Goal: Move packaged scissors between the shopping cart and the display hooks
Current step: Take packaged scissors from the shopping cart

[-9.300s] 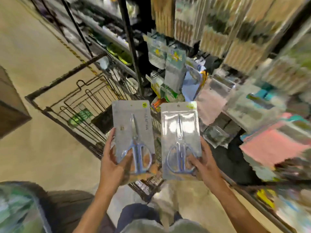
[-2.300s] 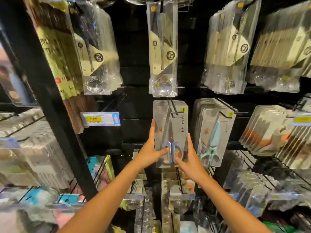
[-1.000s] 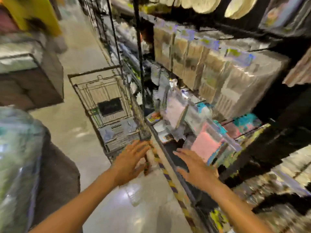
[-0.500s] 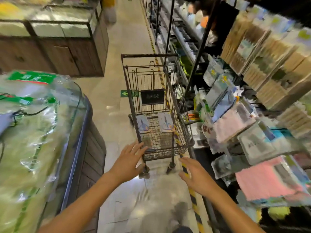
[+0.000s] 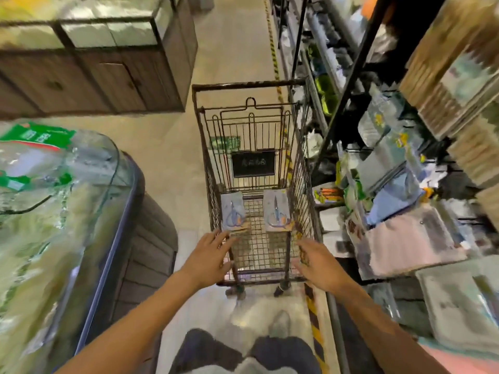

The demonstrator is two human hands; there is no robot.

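Both hands empty, fingers spread: left hand (image 5: 209, 256) just short of the left scissors pack (image 5: 232, 211), right hand (image 5: 318, 261) below the right scissors pack (image 5: 276, 210), both packs lying flat in the shopping cart (image 5: 247, 86), long axes pointing away from the person.

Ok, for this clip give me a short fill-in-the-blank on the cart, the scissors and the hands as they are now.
1. The shopping cart holds ____ packs of scissors.
2. Both hands are ____, fingers spread, holding nothing: left hand, right hand.
3. The left scissors pack and the right scissors pack lie ____, with bare wire floor between them.
4. The display shelves stand on the cart's ____ side.

Missing words: two; empty; apart; right
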